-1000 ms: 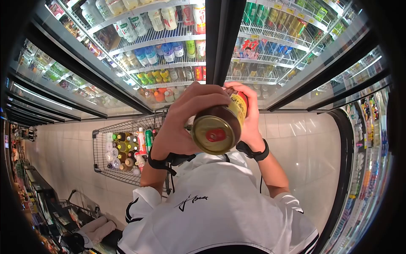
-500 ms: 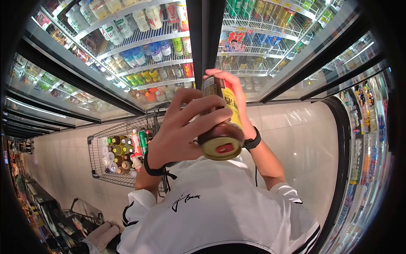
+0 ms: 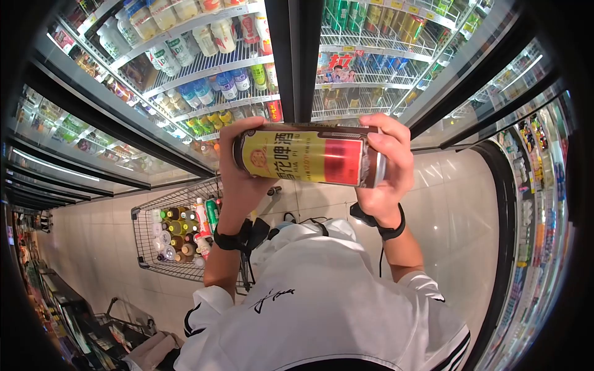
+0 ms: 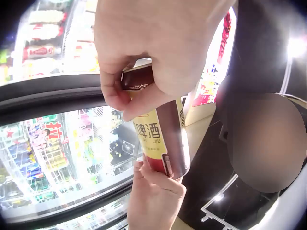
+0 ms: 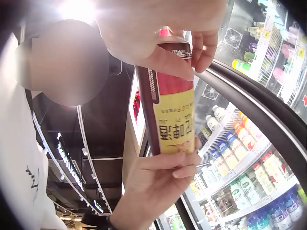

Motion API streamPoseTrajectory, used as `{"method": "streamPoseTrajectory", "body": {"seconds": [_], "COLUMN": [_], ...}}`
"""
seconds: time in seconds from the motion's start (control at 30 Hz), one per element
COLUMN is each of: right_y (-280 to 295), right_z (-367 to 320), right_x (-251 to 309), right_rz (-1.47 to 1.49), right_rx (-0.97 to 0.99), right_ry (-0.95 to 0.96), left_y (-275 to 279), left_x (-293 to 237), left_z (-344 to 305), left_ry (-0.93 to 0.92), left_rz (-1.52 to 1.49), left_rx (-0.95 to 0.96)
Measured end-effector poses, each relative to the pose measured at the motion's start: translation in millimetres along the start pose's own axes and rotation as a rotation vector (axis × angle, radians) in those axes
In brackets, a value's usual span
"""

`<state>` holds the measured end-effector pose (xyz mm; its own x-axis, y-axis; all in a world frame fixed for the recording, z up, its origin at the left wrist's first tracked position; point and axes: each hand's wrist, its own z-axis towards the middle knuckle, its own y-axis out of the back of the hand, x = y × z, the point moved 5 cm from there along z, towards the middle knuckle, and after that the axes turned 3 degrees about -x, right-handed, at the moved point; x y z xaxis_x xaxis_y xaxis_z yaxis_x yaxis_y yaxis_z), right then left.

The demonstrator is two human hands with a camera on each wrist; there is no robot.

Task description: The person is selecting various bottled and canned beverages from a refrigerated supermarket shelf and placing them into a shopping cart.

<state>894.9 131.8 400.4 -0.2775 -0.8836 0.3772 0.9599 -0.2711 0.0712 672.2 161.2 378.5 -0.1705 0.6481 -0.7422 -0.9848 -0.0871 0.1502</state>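
In the head view a large can (image 3: 303, 154) with a yellow, red and dark brown label lies sideways in front of the white shirt. The left hand (image 3: 238, 167) grips its left end, and the right hand (image 3: 390, 167) grips its right end. From the left wrist view, the left hand (image 4: 153, 52) curls thumb and fingers round one end of the can (image 4: 160, 134), with the right hand (image 4: 156, 199) at the other end. The right wrist view shows the right hand (image 5: 168, 33) pinching the can (image 5: 175, 105), the left hand (image 5: 153, 182) holding its far end.
A shopping cart (image 3: 145, 238) holding several bottles stands on the floor to the left. Ahead are glass-door coolers with drinks on wire shelves, divided by a dark upright frame (image 3: 297, 55). A curved dark edge (image 3: 504, 216) bounds the shelves on the right. A second cart is at lower left.
The can has turned from end-on to sideways, its label now facing the head camera. The hands have moved apart to its two ends, the right one shifting right and the left one slightly left.
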Motion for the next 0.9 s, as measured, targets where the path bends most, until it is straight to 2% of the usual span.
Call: {"method": "streamPoseTrajectory", "body": {"seconds": [0.07, 0.1, 0.13, 0.2, 0.27, 0.33, 0.4, 0.47, 0.5, 0.53, 0.6, 0.63, 0.67, 0.77, 0.9], "right_y": [-4, -6, -9, -19, -21, -29, -34, -38, -36, -35, -33, -29, -29, -31, -31], "right_z": [4, 5, 6, 6, 4, 6, 6, 8, 3, 1, -2, 3, 0, -16, -18], "right_x": [11, 12, 16, 20, 19, 25, 29, 34, 36, 33, 35, 43, 43, 42, 42], "right_rz": [0.126, 0.176, 0.183, 0.434, 0.414, 0.418, 0.486, 0.457, 0.441, 0.441, 0.267, 0.202, 0.209, 0.121, 0.141], "right_rx": [-0.022, 0.037, 0.038, 0.06, 0.135, 0.222, 0.161, 0.241, 0.154, 0.155, 0.271, 0.336, 0.341, 0.255, 0.238], "right_ry": [-0.068, -0.054, -0.05, -0.199, -0.191, -0.17, -0.172, -0.119, -0.173, -0.173, 0.021, -0.026, -0.023, 0.11, 0.135], "left_y": [-10, -15, -18, -29, -38, -47, -44, -40, -36, -32, -27, -27, -26, -19, -15], "left_x": [20, 35, 42, 55, 51, 48, 43, 44, 42, 39, 38, 38, 38, 36, 32], "left_z": [4, 0, -2, -6, -6, -7, -7, -6, -1, 2, 4, 6, 9, 11, 11], "left_ry": [0.074, 0.155, 0.151, 0.338, 0.348, 0.424, 0.445, 0.467, 0.356, 0.246, 0.277, 0.291, 0.304, 0.358, 0.384], "left_rz": [-0.287, -0.38, -0.375, -0.664, -0.726, -1.029, -0.998, -0.965, -0.917, -0.867, -0.799, -0.925, -1.049, -1.066, -1.07], "left_rx": [0.037, 0.043, 0.038, 0.068, 0.109, 0.163, 0.119, 0.075, 0.09, 0.104, 0.102, 0.134, 0.166, 0.206, 0.301]}}
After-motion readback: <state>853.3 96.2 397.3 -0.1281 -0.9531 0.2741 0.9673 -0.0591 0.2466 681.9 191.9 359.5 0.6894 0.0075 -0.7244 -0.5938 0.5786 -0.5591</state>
